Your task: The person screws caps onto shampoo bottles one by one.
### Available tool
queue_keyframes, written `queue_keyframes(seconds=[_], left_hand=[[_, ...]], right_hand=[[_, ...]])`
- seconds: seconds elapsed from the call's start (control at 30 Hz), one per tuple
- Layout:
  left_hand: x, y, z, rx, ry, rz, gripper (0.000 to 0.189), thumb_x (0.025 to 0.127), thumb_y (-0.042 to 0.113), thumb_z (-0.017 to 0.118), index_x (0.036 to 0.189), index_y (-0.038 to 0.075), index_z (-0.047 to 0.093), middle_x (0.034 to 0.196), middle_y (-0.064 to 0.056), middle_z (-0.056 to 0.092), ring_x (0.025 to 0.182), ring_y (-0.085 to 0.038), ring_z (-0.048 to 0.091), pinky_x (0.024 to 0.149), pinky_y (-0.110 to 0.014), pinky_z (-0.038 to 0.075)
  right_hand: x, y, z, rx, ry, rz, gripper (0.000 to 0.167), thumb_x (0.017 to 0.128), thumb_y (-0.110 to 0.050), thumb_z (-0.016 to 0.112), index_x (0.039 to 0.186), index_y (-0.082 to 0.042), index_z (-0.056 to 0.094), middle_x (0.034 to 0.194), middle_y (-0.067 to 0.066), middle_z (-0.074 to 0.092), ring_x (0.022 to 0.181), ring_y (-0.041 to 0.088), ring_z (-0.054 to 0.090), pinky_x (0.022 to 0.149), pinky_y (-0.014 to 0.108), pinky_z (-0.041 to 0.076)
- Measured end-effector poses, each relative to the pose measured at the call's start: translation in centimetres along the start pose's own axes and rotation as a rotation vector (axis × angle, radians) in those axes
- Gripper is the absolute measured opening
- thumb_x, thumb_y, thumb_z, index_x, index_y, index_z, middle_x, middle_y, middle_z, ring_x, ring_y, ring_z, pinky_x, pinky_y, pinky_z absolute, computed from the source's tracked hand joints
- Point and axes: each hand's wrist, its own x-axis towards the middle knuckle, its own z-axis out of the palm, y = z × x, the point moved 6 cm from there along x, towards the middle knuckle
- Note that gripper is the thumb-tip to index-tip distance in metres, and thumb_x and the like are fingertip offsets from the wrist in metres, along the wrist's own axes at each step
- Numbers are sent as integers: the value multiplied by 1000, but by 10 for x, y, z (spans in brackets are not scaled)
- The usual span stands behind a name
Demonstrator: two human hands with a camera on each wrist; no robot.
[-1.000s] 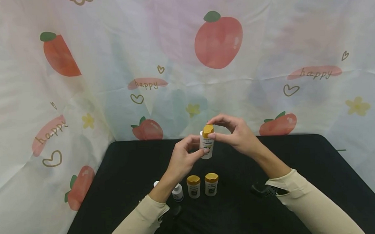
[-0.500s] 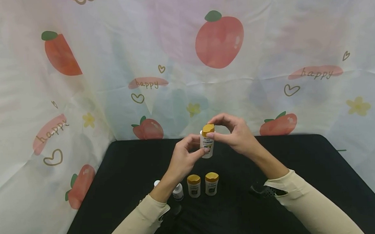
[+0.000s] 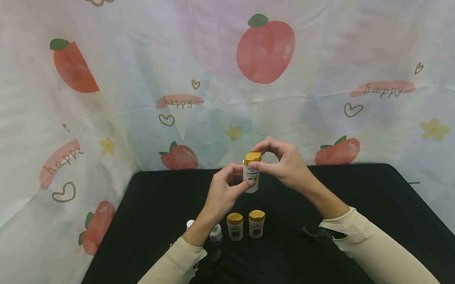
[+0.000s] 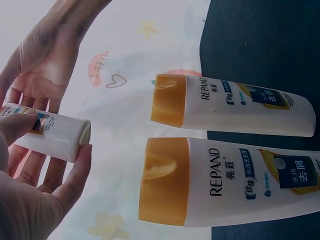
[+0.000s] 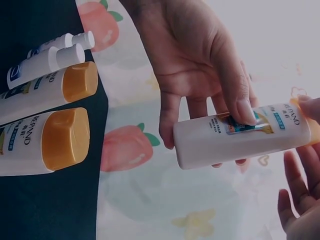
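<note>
A white shampoo bottle (image 3: 249, 174) with a gold cap (image 3: 252, 158) is held up over the far part of the black table, its label toward the head camera. My left hand (image 3: 222, 191) grips its lower body, thumb across the label in the right wrist view. From the right, my right hand (image 3: 291, 166) pinches the gold cap between thumb and fingers. In the left wrist view the bottle's base (image 4: 84, 140) points toward the left palm, and the cap end lies outside that picture.
Two more gold-capped shampoo bottles (image 3: 235, 231) (image 3: 256, 229) stand nearer on the black table (image 3: 293, 262). Left of them are two smaller white-capped bottles (image 5: 37, 65), one partly behind the left forearm. A fruit-printed cloth (image 3: 208, 54) hangs behind the table.
The gold cap has turned on the bottle: earlier it looked narrower, with a white edge showing at its left, and now its broad side lines up with the body. Both hands keep their places.
</note>
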Motion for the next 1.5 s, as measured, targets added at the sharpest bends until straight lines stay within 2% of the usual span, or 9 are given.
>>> queue_keyframes(seconds=[0.33, 0.57, 0.73, 0.87, 1.17, 1.5], left_hand=[[1, -1, 0, 2, 11, -8, 28, 91, 16, 78, 117, 16, 67, 113, -2, 68, 102, -18, 69, 90, -46, 55], [1, 1, -3, 7, -7, 3, 27, 92, 18, 77, 117, 16, 66, 113, -2, 68, 103, -17, 69, 95, -45, 53], [1, 1, -2, -27, -41, 26, 27, 93, 14, 76, 118, 14, 65, 114, -4, 67, 103, -19, 68, 95, -45, 53], [2, 1, -1, -41, -50, 32, 27, 93, 13, 76, 118, 14, 65, 114, -3, 67, 103, -17, 69, 94, -43, 54], [2, 4, 1, -35, -30, 44, 27, 92, 13, 77, 117, 13, 66, 114, -6, 66, 102, -20, 68, 92, -50, 54], [0, 5, 2, 0, 0, 31, 25, 91, 15, 78, 113, 14, 66, 111, -4, 67, 99, -18, 68, 87, -47, 56]], right_hand=[[0, 2, 1, -11, 19, 24, 26, 86, -1, 79, 110, -10, 70, 106, 4, 65, 101, 17, 59, 101, 29, 45], [1, 2, 1, 50, -48, 10, 32, 91, 0, 74, 121, -8, 69, 115, 7, 68, 114, 17, 62, 107, 29, 44], [1, 2, 3, 97, -100, -6, 33, 92, 2, 71, 125, -3, 68, 120, 6, 68, 119, 17, 62, 109, 29, 43], [0, 2, 2, 120, -101, -18, 32, 91, 3, 71, 123, 0, 68, 119, 2, 68, 117, 18, 62, 109, 29, 43], [1, -1, 3, 113, -59, -72, 29, 88, 5, 74, 117, -1, 69, 110, 8, 68, 106, 20, 62, 109, 31, 42], [0, -3, 3, 89, -20, -90, 26, 88, 5, 74, 113, 0, 69, 106, 9, 66, 102, 18, 61, 106, 29, 43]])
